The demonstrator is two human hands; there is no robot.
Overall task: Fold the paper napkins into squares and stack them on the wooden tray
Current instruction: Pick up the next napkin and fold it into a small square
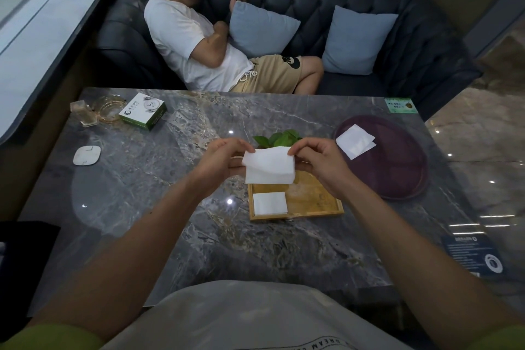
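Note:
I hold a white paper napkin (268, 165) in the air above the far end of the wooden tray (315, 203). My left hand (224, 158) pinches its upper left corner and my right hand (318, 160) pinches its upper right corner. The napkin is partly folded, with layers hanging down. A folded square napkin (270, 203) lies flat in the tray's near left corner. Unfolded white napkins (355, 140) rest on a round purple tray (397, 167) to the right.
Green leaves (279, 138) show behind the held napkin. On the marble table (159, 179), a green-white box (143, 112), glass ashtrays (96, 112) and a white coaster (86, 155) sit at the far left. A person lies on the dark sofa (397, 37) beyond.

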